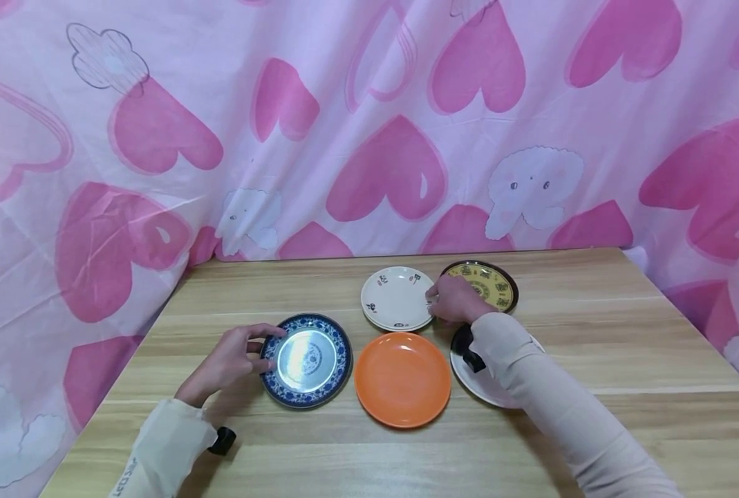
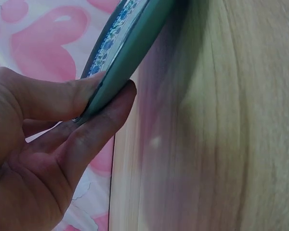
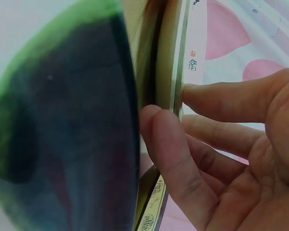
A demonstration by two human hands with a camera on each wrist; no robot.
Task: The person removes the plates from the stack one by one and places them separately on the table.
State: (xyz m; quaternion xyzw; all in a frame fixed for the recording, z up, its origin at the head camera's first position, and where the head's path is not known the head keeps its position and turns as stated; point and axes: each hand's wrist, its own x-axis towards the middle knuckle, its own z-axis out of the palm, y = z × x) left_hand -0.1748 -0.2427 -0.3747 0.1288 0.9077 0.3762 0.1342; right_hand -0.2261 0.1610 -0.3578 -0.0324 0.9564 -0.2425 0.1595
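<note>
On the left, a round plate with a blue floral rim (image 1: 307, 360) has its left edge pinched by my left hand (image 1: 229, 361). The left wrist view shows thumb on the patterned face and a finger under the greenish underside (image 2: 130, 62). My right hand (image 1: 459, 299) grips the right rim of a white plate with small dark motifs (image 1: 396, 297). In the right wrist view, its fingers and thumb lie on either side of that rim (image 3: 177, 53). The white plate's edge looks doubled; whether two are stacked I cannot tell.
An orange plate (image 1: 402, 380) sits in the middle front. Behind my right hand is a yellow plate with a dark rim (image 1: 500, 287). Another white plate (image 1: 481, 387) lies partly under my right forearm. A pink heart-patterned curtain (image 1: 381, 173) borders the wooden table (image 1: 369, 463).
</note>
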